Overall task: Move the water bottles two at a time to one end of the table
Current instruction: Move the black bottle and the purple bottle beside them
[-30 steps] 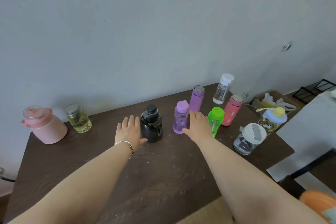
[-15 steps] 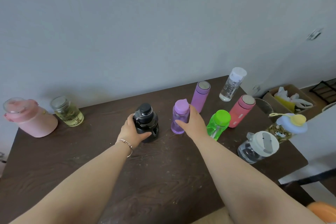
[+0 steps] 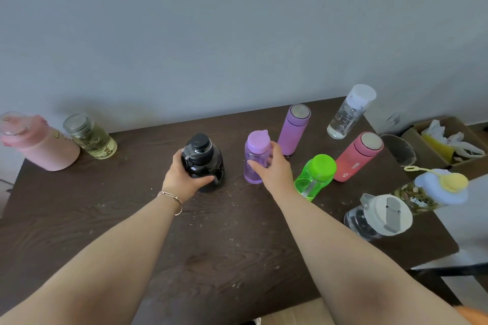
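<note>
Head view puts your two bare forearms nearest, reaching out over the dark table [image 3: 126, 221]. Your left hand [image 3: 182, 179], with a thin bracelet [image 3: 171, 199] on its wrist, has its fingers wrapped around the black bottle [image 3: 204, 163]; the thumb lies across the front of the bottle's lower body. Your right hand [image 3: 274, 169] has its fingers curled around the purple bottle [image 3: 255, 158], just right of the black bottle, thumb on the near side. Both bottles stand upright, bases apparently on the table.

Right of the black bottle and nearest you sits a clear jug [image 3: 377, 216] with a white lid, and beside it, at the table's right edge, a patterned bottle [image 3: 433, 190] with a pale blue and yellow top. A green bottle [image 3: 315, 175] stands just right of your right hand. Farther right of it is a red flask [image 3: 359, 157].

Beyond the purple bottle stands a lilac flask [image 3: 294, 129], and farther right along the wall a clear bottle [image 3: 348, 111] with a white cap.

Well left of the black bottle, against the wall, a glass jar [image 3: 89, 137] stands just beside a pink jug [image 3: 37, 142] at the table's left end.
</note>
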The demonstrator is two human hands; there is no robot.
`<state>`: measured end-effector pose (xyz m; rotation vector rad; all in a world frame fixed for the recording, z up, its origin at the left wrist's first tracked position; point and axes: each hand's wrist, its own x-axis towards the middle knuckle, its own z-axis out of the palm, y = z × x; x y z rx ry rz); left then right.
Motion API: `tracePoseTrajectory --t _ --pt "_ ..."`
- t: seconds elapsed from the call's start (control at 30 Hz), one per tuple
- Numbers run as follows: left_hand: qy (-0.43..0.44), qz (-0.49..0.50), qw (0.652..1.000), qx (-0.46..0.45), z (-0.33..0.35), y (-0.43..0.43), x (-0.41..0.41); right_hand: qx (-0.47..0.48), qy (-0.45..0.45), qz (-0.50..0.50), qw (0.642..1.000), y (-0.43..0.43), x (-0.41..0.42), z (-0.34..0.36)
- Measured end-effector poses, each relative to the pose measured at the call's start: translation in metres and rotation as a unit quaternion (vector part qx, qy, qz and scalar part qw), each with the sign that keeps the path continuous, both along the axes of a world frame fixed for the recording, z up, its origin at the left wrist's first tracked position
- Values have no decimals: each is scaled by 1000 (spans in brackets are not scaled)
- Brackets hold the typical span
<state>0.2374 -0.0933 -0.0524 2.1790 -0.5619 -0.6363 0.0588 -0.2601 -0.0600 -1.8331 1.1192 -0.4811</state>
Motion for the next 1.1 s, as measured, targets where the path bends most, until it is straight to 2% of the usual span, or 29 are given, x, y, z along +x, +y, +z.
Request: tracePoseTrajectory --t 0.27,0.5,0.9,1.1 --pt "8 97 995 -32 5 2 -12 -14 -20 13 1000 -8 11 8" --pt "-16 157 986 -47 24 40 -2 -27 -25 59 998 13 38 23" --pt "-29 209 974 -77 43 151 54 -25 -15 82 996 101 99 47" --pt "-21 196 976 -95 36 223 107 -38 -2 45 998 168 137 56"
